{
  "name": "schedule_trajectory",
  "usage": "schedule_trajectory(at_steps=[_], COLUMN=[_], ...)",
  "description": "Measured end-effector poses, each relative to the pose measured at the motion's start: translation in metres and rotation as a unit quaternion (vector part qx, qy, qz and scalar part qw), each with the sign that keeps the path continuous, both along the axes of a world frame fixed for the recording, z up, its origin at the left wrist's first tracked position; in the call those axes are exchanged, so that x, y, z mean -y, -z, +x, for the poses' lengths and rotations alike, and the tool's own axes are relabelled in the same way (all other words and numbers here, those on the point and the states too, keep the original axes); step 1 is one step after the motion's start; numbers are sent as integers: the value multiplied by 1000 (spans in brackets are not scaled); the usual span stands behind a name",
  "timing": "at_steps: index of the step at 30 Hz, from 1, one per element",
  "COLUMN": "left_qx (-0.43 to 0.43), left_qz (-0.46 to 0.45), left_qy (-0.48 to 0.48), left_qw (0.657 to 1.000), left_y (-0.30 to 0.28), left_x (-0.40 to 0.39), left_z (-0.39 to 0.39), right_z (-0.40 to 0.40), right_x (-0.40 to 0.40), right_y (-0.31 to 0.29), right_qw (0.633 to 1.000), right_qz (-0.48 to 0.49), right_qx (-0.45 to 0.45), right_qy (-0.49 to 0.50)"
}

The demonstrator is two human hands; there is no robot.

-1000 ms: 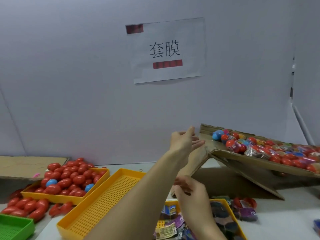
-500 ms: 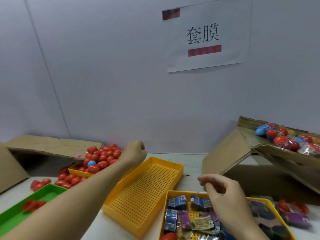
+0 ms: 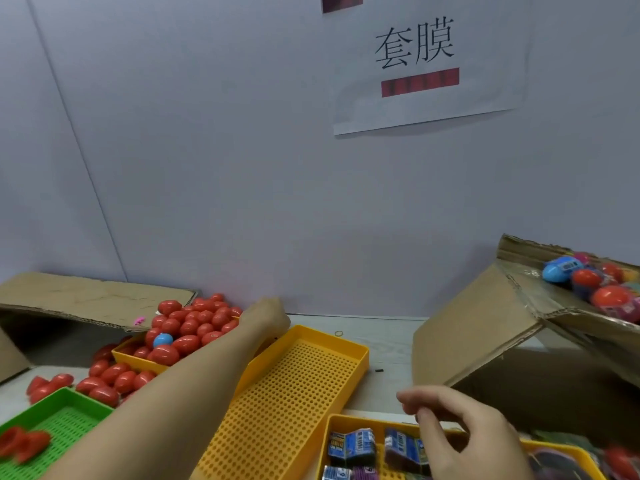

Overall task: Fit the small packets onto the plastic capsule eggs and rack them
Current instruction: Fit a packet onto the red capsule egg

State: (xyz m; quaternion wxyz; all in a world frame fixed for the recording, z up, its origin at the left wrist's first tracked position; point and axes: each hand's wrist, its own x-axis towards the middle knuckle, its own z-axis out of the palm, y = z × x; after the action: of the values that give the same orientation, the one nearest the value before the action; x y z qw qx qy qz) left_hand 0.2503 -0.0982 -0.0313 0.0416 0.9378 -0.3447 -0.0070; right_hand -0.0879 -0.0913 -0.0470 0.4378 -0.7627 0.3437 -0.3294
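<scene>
Green tray (image 3: 65, 415): it sits at your far left on the bench (image 3: 388, 344), perforated, with a few red capsule halves (image 3: 22, 443) lying blurred in its near corner.
Loose eggs (image 3: 114, 374): red capsule eggs lie scattered on the bench between the green tray and the heaped tray behind it.
Flat cardboard (image 3: 86, 299): a folded sheet lies at the back left, against the wall.
Heaped tray (image 3: 138, 362): a yellow tray piled with red capsule eggs (image 3: 194, 323), one blue egg (image 3: 162, 340) among them near its front.
Left hand (image 3: 265, 318): your arm stretches across to the right edge of the egg pile; you see only the back of the hand, so you cannot tell whether the fingers are curled round an egg.
Empty rack tray (image 3: 294, 386): the long yellow perforated tray lies at an angle in the middle, just right of your left forearm.
Packet tray (image 3: 334, 422): a yellow tray at the bottom holds the small packets (image 3: 351, 443), blue and purple ones side by side.
Right hand (image 3: 464, 434): it hovers over the packet tray with fingers loosely curled, thumb and forefinger tips close together; no packet shows between them.
Paper sign (image 3: 426, 64): it hangs on the wall above, printed 套膜.
Cardboard box (image 3: 485, 327): at your right, tilted, holding wrapped eggs (image 3: 588, 282), red and blue, in its upper part.
</scene>
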Motion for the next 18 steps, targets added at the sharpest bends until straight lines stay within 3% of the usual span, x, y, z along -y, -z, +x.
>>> schedule_trajectory(at_steps=[4,10,15,18], left_qx=[38,52,43,38], left_qz=[74,104,85,26], left_qy=[-23,-20,-38,-41], left_qw=[996,993,995,998], left_y=[5,1,-3,-7], left_x=[4,12,16,14], left_z=[8,12,11,6], right_z=[1,1,0,0], right_x=[3,2,2,3], right_y=[-3,-5,-5,-4], right_qw=[1000,999,999,999], right_qz=[13,15,8,9], right_qx=[-22,-48,-52,-49], right_qy=[-5,-15,-11,-14])
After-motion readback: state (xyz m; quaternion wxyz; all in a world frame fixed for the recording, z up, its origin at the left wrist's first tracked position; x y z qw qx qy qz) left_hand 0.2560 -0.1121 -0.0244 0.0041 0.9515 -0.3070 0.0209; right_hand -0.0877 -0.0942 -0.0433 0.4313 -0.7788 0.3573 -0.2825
